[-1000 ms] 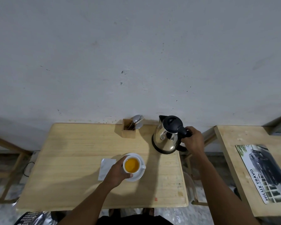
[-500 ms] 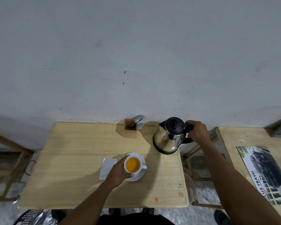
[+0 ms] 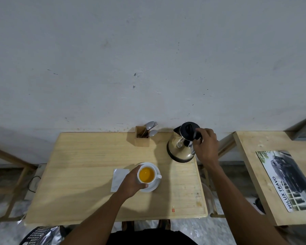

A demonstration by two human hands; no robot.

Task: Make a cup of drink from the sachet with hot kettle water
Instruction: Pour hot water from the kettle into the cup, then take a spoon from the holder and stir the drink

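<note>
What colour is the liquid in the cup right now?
Orange-yellow, in the white cup on its saucer; the head view shows it.

A white cup point(image 3: 147, 174) full of orange-yellow drink is parked upright on a white saucer point(image 3: 153, 186), handle pointing right, around the middle of the wooden table point(image 3: 81, 165). A white sachet point(image 3: 118, 179) is laid flat just left of the saucer, touching or nearly so. The kettle point(image 3: 181, 147), shiny steel with a black lid and base, is stood upright at the table's back right corner, spout aimed left, well apart from the cup.
</note>
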